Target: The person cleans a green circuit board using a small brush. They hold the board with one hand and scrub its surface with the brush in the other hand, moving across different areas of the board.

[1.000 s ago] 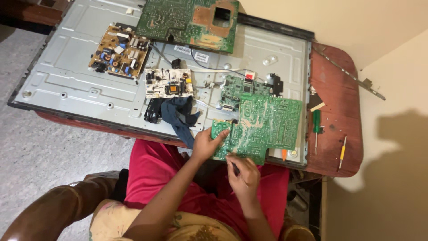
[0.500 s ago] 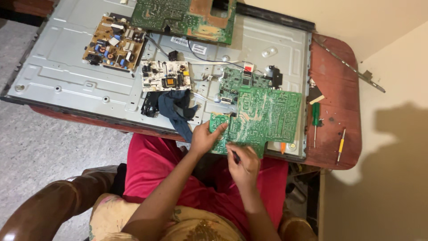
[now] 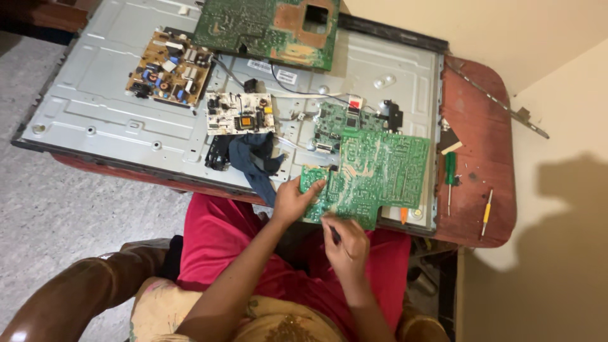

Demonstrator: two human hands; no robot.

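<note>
A green circuit board (image 3: 373,174) lies solder side up at the near right edge of a grey metal panel (image 3: 126,126). My left hand (image 3: 292,201) grips the board's near left corner, thumb on top. My right hand (image 3: 345,246) is closed around a thin dark tool (image 3: 333,233), just below the board's near edge; the tool's tip is hidden by my fingers.
On the panel lie a brown power board (image 3: 170,68), a small white board (image 3: 240,113), a large green board (image 3: 269,28) at the back and a dark blue cloth (image 3: 256,158). Two screwdrivers, green (image 3: 449,180) and yellow (image 3: 486,212), rest on the red-brown table (image 3: 481,145). A brown chair arm (image 3: 76,297) is at the lower left.
The view has shifted slightly. My left hand keeps its hold on the board's corner and my right hand stays by the near edge with the tool.
</note>
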